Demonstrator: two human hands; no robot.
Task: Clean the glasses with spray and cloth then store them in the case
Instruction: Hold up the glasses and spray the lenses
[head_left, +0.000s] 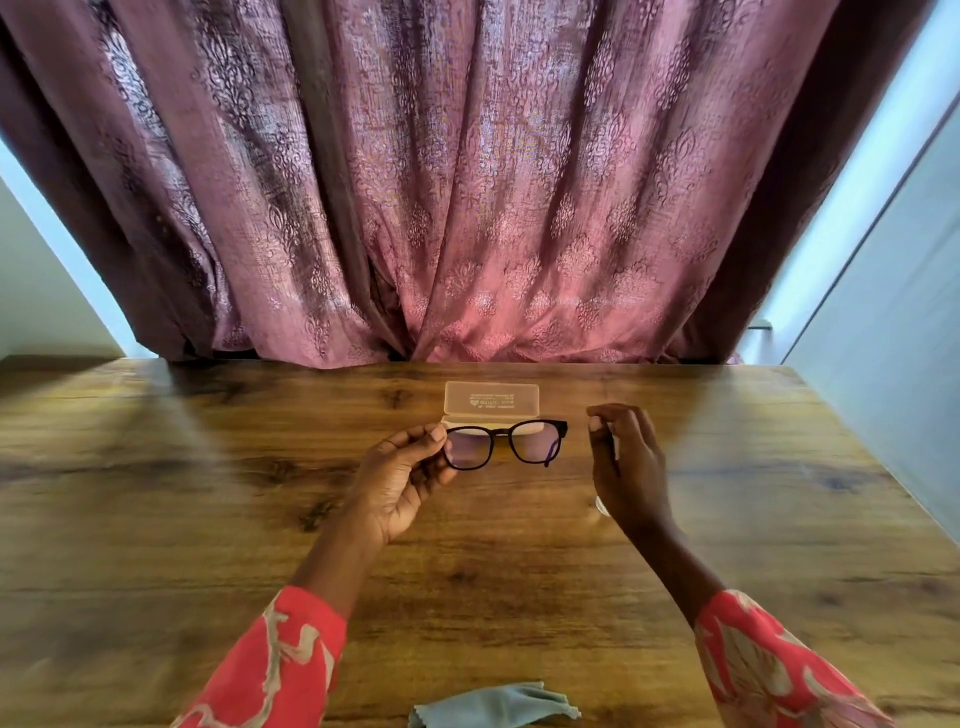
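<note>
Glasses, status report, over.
Left hand pinching glasses by one end, above table. Right hand free beside them. Case open behind; cloth near edge. Nothing blocking.

A wooden table (208, 493) carries an open translucent case (491, 400) and a crumpled blue cloth (493, 706).
</note>
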